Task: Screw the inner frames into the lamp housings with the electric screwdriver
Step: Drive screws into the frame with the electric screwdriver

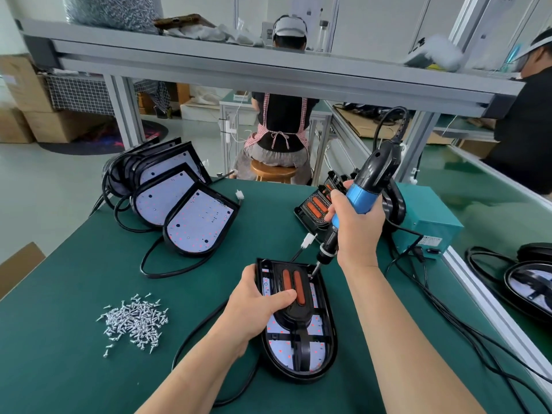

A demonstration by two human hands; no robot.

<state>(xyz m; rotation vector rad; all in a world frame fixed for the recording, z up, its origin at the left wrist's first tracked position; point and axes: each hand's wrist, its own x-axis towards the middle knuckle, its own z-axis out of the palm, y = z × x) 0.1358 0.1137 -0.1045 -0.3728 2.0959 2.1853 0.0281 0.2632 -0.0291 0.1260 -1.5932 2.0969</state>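
Your green tabletop [89,294] carries everything here. Toward its far left corner stands a leaning row of waiting housings [185,204]. They are black shells with white LED boards facing you, and their black cables trail toward the left edge.

At the right edge sits a teal power box [430,216]. The print on the label [430,242] on its near face is too small to read.

The lamp housing [325,339] you are working on lies flat close to the near edge, a little right of the middle. Its rounded end points toward you.

Your right hand [355,225] is wrapped in a full fist round the blue grip of the electric screwdriver [364,189]. The tool tilts with its black top leaning away to the right, and its cord loops up from there. Its bit tip touches the far right corner of the inner frame [294,297], which is seated inside the housing over the LED board. The frame is black with two orange strips side by side.

Your left hand [257,306] grips the housing's left rim. The thumb lies across the frame, touching the nearer orange strip.

Spare frames [313,207] are stacked toward the far edge, just behind your right hand and near the power box.

A loose heap of silver screws [134,322] lies toward the near left corner, well apart from the housing.

A small white connector [307,240] lies just beyond the housing's far edge, on the end of a black cable
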